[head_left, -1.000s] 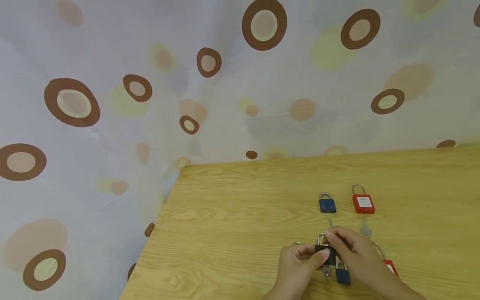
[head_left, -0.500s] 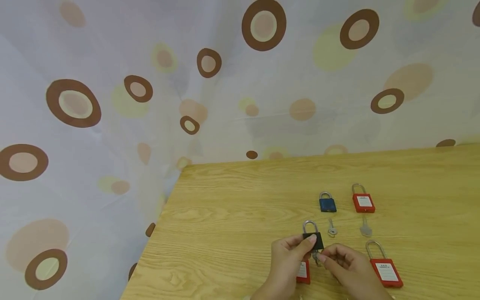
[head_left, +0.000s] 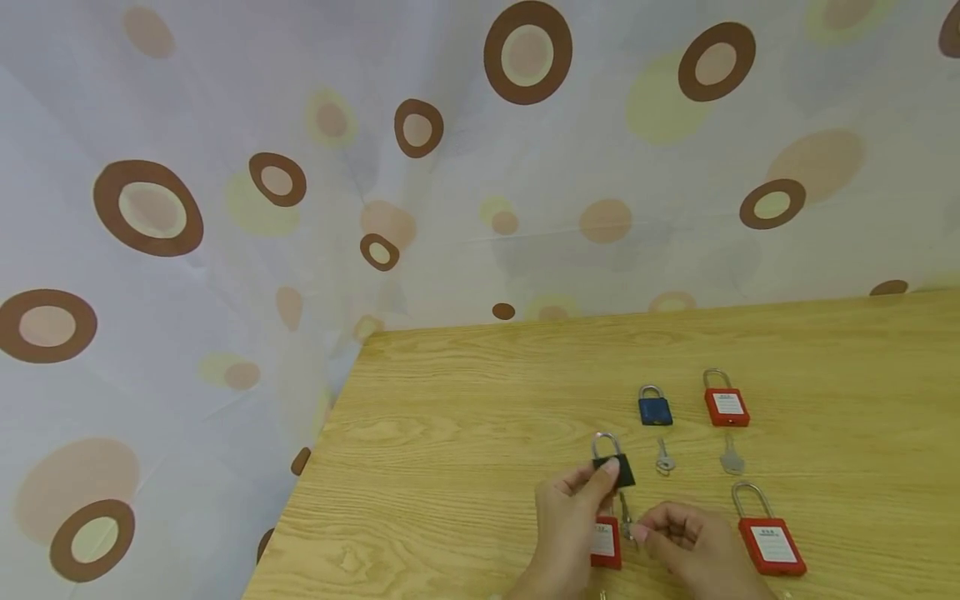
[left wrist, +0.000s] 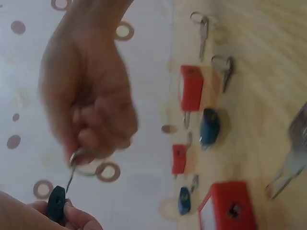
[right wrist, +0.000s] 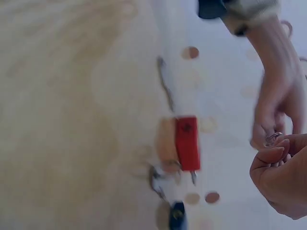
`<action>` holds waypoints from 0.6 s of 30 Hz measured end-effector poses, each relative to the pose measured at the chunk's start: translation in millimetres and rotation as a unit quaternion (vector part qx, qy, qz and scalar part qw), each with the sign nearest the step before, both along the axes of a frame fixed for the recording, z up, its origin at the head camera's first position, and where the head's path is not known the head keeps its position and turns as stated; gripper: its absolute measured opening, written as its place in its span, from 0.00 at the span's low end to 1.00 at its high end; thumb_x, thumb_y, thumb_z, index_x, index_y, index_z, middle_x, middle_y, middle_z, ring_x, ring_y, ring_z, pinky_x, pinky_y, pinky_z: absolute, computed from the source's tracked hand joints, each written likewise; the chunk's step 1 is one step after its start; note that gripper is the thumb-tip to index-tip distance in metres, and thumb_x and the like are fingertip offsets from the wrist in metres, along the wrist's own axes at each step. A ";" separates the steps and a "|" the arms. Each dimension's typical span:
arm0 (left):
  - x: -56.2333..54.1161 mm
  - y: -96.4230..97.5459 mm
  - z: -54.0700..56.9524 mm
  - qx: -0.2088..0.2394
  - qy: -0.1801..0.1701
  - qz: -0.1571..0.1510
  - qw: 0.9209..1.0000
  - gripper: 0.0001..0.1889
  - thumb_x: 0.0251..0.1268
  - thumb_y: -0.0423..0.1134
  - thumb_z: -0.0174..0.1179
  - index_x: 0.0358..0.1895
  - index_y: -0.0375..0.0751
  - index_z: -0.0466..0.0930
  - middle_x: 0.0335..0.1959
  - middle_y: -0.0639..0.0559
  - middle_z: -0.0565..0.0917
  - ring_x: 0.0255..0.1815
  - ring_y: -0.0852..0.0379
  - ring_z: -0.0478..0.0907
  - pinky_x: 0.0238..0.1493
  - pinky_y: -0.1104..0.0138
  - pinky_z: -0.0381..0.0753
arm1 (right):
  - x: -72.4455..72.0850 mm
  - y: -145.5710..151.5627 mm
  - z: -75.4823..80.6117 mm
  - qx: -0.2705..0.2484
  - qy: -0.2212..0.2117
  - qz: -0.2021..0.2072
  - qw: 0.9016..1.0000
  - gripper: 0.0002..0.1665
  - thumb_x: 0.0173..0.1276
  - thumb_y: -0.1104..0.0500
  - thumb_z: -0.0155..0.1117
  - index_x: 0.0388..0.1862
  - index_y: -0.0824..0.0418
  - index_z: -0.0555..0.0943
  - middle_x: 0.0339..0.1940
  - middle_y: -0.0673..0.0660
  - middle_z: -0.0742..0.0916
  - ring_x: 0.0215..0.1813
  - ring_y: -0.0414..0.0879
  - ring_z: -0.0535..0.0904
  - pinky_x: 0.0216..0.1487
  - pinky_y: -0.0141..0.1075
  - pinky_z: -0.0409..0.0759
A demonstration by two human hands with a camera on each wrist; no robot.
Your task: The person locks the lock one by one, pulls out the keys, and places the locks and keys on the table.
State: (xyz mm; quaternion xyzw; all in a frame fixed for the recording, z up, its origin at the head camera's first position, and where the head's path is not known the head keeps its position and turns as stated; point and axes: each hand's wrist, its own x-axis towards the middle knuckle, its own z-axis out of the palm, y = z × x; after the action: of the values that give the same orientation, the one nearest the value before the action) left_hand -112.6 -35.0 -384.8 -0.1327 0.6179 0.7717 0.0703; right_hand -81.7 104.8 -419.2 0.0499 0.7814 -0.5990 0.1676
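Observation:
In the head view my left hand pinches a black padlock between thumb and fingers, its silver shackle pointing away. My right hand pinches a small silver key by its ring, just below the padlock. The left wrist view shows the key hanging from its ring, its tip close beside the keyhole end of the padlock. Under my left hand lies a red padlock, partly covered. In the right wrist view the fingers of my right hand hide most of the key.
On the wooden table lie a blue padlock, a far red padlock and a nearer red padlock. Loose keys lie below the far pair: one with a ring, one grey. A patterned curtain stands behind.
My right hand has gone from the padlock's shackle down to the key, which is now apart from the padlock. My left hand has shifted left with the padlock.

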 end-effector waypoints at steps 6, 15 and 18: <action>-14.5 -31.8 14.7 0.012 0.090 0.042 0.995 0.17 0.61 0.40 0.59 0.41 0.24 0.78 0.28 0.58 0.79 0.31 0.64 0.73 0.41 0.75 0.76 | 1.4 -3.9 -9.3 0.013 -0.005 0.038 0.999 0.14 0.65 0.57 0.60 0.37 0.69 0.80 0.24 0.50 0.80 0.24 0.37 0.70 0.25 0.28 0.71; -0.5 -42.2 -16.0 -0.052 0.031 0.030 0.998 0.15 0.59 0.39 0.62 0.40 0.26 0.80 0.24 0.57 0.80 0.28 0.65 0.74 0.35 0.76 0.77 | -37.0 -7.2 11.4 0.024 0.036 -0.019 0.999 0.13 0.68 0.58 0.57 0.40 0.69 0.79 0.20 0.50 0.77 0.20 0.37 0.67 0.20 0.28 0.68; 6.3 -42.5 -25.2 -0.065 0.015 0.025 0.997 0.15 0.58 0.38 0.62 0.39 0.26 0.80 0.24 0.56 0.80 0.27 0.65 0.74 0.35 0.75 0.77 | -50.2 -9.8 11.9 0.008 0.039 -0.028 0.999 0.13 0.68 0.59 0.56 0.40 0.70 0.78 0.20 0.50 0.77 0.21 0.37 0.67 0.21 0.28 0.70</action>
State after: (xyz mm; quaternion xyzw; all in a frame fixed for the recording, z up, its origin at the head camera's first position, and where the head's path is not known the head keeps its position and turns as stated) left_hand -106.3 -77.5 -409.9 -0.1411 0.6645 0.7331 0.0327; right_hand -131.9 95.0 -407.3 0.0494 0.7907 -0.5983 0.1196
